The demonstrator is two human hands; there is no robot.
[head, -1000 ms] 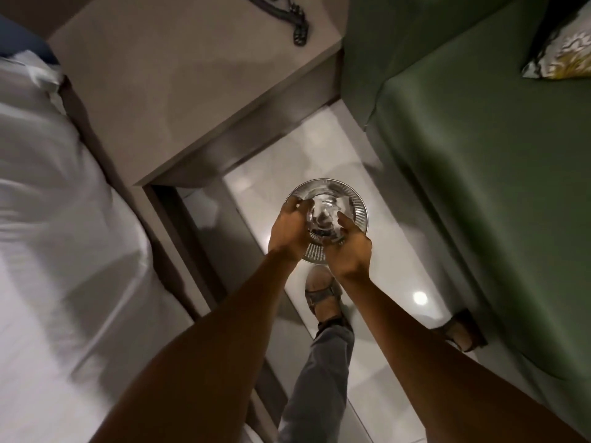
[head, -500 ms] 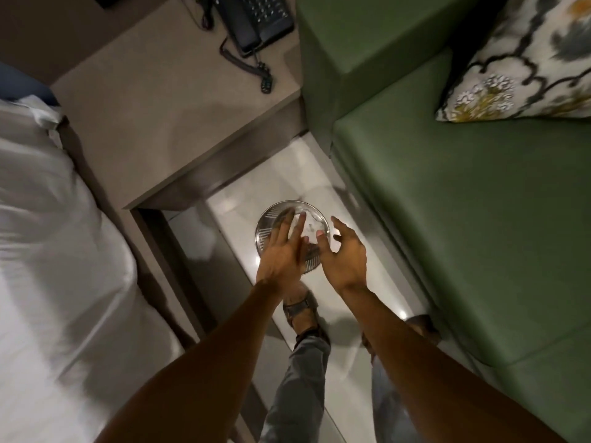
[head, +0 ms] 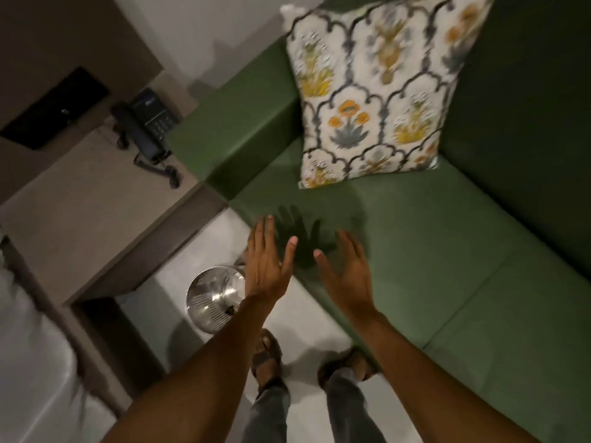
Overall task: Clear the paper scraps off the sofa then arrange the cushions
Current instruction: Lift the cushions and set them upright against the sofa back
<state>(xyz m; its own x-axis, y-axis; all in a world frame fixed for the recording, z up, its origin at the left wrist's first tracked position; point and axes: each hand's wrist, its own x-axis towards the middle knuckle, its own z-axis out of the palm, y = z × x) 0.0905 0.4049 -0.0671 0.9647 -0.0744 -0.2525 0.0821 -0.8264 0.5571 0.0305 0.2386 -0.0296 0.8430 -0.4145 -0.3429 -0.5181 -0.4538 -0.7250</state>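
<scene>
A floral cushion in white, yellow and grey leans upright in the corner of the green sofa. No paper scraps show on the seat. My left hand and my right hand are both held out with fingers spread and nothing in them. They hover over the sofa's front left edge, well short of the cushion. A shiny metal bin stands on the floor just left of my left wrist.
A beige side table with a black telephone stands left of the sofa. White bedding fills the lower left. My feet in sandals stand on the pale floor between bed and sofa.
Both hands have let go over the metal bin and lifted away toward the sofa, fingers spread. The view has swung up and right, bringing the whole cushion into sight.
</scene>
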